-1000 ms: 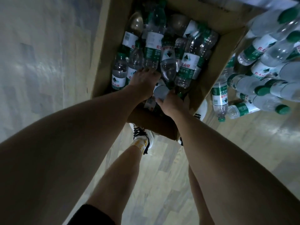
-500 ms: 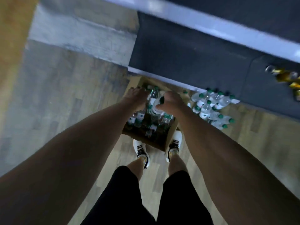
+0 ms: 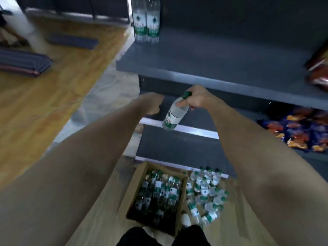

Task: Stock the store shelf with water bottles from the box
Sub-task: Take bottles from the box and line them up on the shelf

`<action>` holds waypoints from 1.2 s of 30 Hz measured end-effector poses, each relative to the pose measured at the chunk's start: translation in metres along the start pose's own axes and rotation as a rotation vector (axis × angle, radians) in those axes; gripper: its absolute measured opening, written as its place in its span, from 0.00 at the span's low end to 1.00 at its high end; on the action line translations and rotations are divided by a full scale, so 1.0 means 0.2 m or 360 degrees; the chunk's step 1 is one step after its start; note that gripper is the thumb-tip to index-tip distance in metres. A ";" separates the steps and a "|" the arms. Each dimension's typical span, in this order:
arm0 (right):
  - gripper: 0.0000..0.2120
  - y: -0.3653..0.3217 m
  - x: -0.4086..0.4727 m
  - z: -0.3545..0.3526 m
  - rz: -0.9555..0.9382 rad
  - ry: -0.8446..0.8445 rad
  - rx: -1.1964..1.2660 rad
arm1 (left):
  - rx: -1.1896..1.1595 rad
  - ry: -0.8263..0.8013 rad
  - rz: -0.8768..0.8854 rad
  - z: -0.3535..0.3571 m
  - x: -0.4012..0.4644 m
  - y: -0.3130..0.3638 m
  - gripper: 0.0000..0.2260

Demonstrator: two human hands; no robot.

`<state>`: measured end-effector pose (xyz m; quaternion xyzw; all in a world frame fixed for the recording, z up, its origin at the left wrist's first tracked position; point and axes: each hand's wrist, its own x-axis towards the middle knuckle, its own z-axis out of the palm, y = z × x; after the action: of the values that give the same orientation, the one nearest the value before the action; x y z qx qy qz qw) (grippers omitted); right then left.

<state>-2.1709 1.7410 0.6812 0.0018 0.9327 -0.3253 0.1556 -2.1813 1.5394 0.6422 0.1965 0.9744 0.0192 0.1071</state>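
Risen from the box (image 3: 156, 196) toward the shelf (image 3: 213, 57), right hand (image 3: 197, 99) gripping a bottle (image 3: 174, 115) by its neck at frame centre, left hand (image 3: 152, 103) clenched, seemingly empty; probably light, slippery, best held mid-body.

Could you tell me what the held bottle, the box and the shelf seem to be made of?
Bottle: clear plastic by the look, see-through wall, green cap, printed label; the right hand holds its neck.
Box: brown cardboard, matte, open flaps.
Shelf: probably painted metal, flat dark grey with a thin folded front edge; blur leaves that open.
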 end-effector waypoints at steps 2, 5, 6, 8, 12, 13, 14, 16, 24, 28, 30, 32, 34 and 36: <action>0.15 -0.10 -0.04 -0.18 -0.0035 0.0123 0.0058 | -0.0033 0.0058 0.0010 -0.18 0.01 0.03 0.11; 0.16 -0.19 -0.07 -0.42 -0.0143 0.0307 0.0139 | -0.0108 0.0143 0.0024 -0.40 0.04 0.07 0.11; 0.15 -0.22 -0.07 -0.49 -0.0186 0.0348 0.0155 | -0.0156 0.0178 0.0022 -0.45 0.06 0.08 0.09; 0.13 -0.26 -0.08 -0.62 -0.0264 0.0376 0.0182 | -0.0219 0.0205 0.0053 -0.54 0.09 0.10 0.05; 0.11 -0.33 -0.07 -0.83 -0.0338 0.0214 -0.0092 | -0.0345 0.0232 0.0083 -0.66 0.18 0.15 0.07; 0.10 -0.34 -0.06 -0.86 -0.0349 0.0159 -0.0191 | -0.0380 0.0235 0.0085 -0.68 0.21 0.16 0.09; 0.10 -0.35 -0.04 -0.90 -0.0360 0.0104 -0.0279 | -0.0433 0.0215 0.0069 -0.70 0.24 0.17 0.11; 0.12 -0.36 0.00 -0.95 -0.0383 0.0047 -0.0410 | -0.0561 0.0112 0.0027 -0.75 0.30 0.20 0.19; 0.13 -0.35 0.17 -1.10 -0.0503 -0.0047 -0.0482 | -0.1401 0.0174 0.0161 -0.80 0.47 0.42 0.27; 0.14 -0.32 0.29 -1.14 -0.0556 -0.0033 -0.0397 | -0.1468 0.0232 0.0065 -0.83 0.58 0.44 0.27; 0.16 -0.29 0.36 -1.15 -0.0604 0.0067 -0.0314 | -0.1457 0.0208 -0.0016 -0.85 0.62 0.43 0.25; 0.19 -0.26 0.43 -1.15 -0.0613 0.0095 -0.0203 | -0.1454 0.0207 -0.0094 -0.88 0.65 0.42 0.23; 0.21 -0.23 0.49 -1.15 -0.0582 0.0039 -0.0073 | -0.1517 0.0227 -0.0165 -0.91 0.69 0.40 0.22; 0.21 -0.19 0.56 -1.16 -0.0524 -0.0015 -0.0003 | -0.1583 0.0285 -0.0225 -0.96 0.72 0.37 0.26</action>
<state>-2.3488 1.8414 0.8429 -0.1529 0.9199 -0.3456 0.1044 -2.3243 1.6631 0.8070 0.0531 0.8637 0.4902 0.1047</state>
